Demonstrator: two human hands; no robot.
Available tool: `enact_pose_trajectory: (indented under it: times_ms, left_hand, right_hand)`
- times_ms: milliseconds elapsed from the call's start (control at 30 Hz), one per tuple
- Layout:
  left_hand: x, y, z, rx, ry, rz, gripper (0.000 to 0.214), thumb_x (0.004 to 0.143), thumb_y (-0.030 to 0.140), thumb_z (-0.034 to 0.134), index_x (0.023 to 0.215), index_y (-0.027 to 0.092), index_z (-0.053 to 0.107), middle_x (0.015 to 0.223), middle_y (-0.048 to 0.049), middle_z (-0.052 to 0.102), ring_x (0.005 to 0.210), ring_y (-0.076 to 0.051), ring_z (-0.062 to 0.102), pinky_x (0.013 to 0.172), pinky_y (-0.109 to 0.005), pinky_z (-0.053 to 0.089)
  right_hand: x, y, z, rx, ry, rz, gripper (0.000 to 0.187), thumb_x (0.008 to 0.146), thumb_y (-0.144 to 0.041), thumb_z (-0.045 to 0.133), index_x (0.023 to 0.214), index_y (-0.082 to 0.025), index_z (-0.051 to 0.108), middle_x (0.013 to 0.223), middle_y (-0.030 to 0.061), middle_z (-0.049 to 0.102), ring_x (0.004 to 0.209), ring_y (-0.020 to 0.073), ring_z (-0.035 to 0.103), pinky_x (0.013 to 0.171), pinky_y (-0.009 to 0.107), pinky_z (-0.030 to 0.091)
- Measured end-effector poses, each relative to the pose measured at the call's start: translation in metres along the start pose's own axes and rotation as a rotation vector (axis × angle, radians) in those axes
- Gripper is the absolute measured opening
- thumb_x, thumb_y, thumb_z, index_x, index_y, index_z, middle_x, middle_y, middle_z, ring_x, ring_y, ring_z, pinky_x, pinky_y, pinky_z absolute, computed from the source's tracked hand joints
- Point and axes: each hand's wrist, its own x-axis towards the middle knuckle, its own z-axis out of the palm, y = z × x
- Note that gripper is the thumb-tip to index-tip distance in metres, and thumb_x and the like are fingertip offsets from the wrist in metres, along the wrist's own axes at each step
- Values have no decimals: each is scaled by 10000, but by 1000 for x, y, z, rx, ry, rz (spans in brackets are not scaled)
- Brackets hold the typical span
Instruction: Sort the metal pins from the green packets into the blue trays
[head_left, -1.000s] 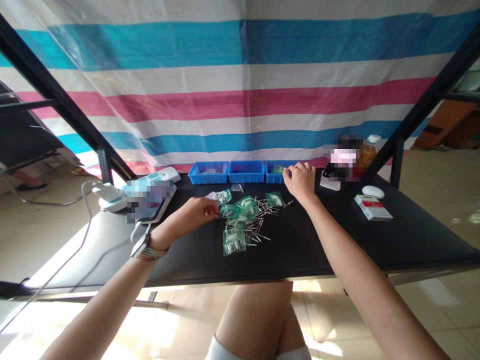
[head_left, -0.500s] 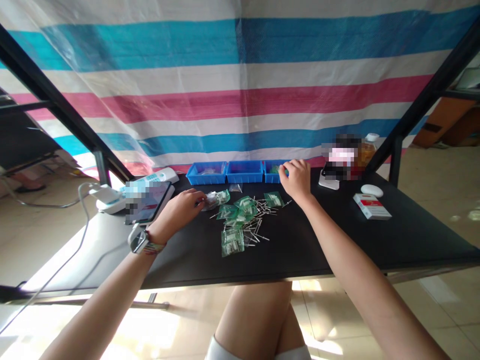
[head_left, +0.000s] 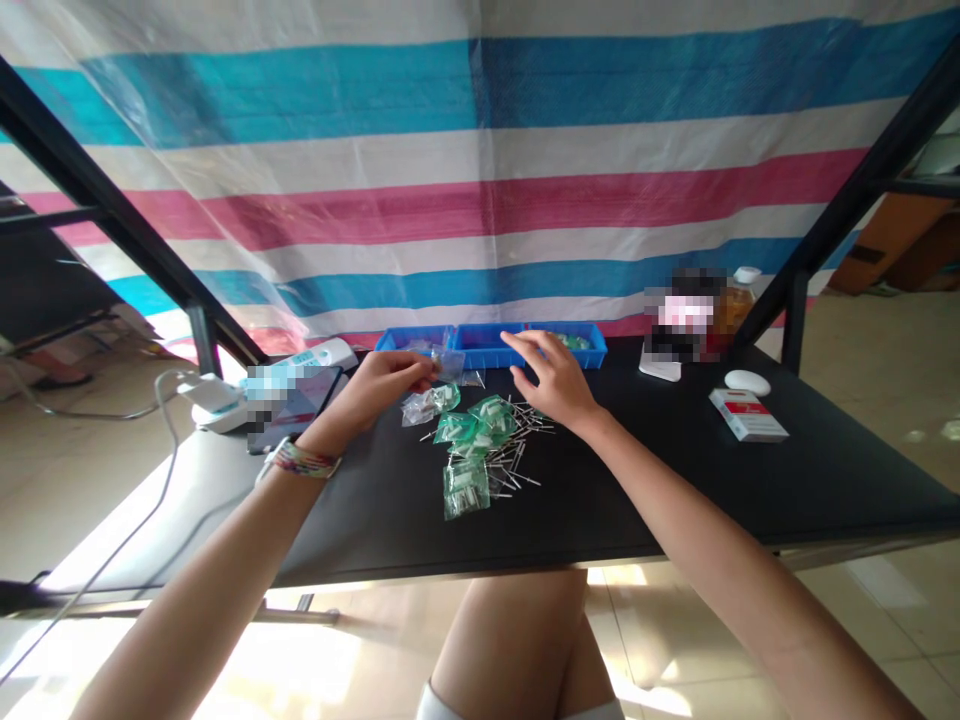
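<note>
My left hand (head_left: 382,382) is raised above the black table (head_left: 675,470), its fingers pinched on a small clear plastic bag (head_left: 450,362). My right hand (head_left: 547,378) hovers open, fingers spread, over a heap of small green bags (head_left: 472,430) and loose metal pins (head_left: 517,455). More clear bags (head_left: 420,405) lie just under my left hand. Behind the heap stand three blue bins (head_left: 487,343) in a row; the right one holds green bags.
A tablet and a white device (head_left: 315,358) with a cable lie at the left. A white box (head_left: 746,415), a mouse (head_left: 746,381), a phone stand and a bottle (head_left: 739,295) sit at the right. A striped tarp hangs behind; black frame posts flank the table.
My right hand left the right blue bin and came back left over the heap, fingers opening. My left hand lifted a clear bag up off the table.
</note>
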Motion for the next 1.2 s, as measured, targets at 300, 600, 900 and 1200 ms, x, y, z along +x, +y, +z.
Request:
enact_pose_trajectory:
  times_ms: [300,600,900,1200]
  left_hand:
    - [28,2,51,-246,-258,-12,498,809,640,759,881,151,815,898,-143,791,788,-229,716,743,-361,604]
    - [9,-5,49,552,89,759,332,1031,263,562,1326,269,714,1381,-121,662,1233,-288,619,1098,-505,493]
    - [5,-3,46,477,37,761,185,1018,306,599,1100,239,751,1131,-91,752,1094,-265,656,1030,-464,514]
    - [32,-20,30,-305,311,127,320,803,462,757,854,154,689,800,-48,700,740,-167,661,755,-295,550]
  right_hand:
    - [-1,-23,7,238,-13,64,290,1052,-276,556,1274,-292,743,1269,107,703,1248,296,607,1116,518,489]
    - [7,-16,22,1119,-5,685,417,826,-623,781,903,-216,738,811,42,743,724,204,667,713,347,552]
    - [9,-31,13,1277,-216,797,432,746,-632,828,822,-212,762,762,18,731,628,160,644,625,298,544]
    - [8,-25,13,1225,-100,822,407,807,-594,761,803,-187,778,711,41,707,596,145,618,552,271,499]
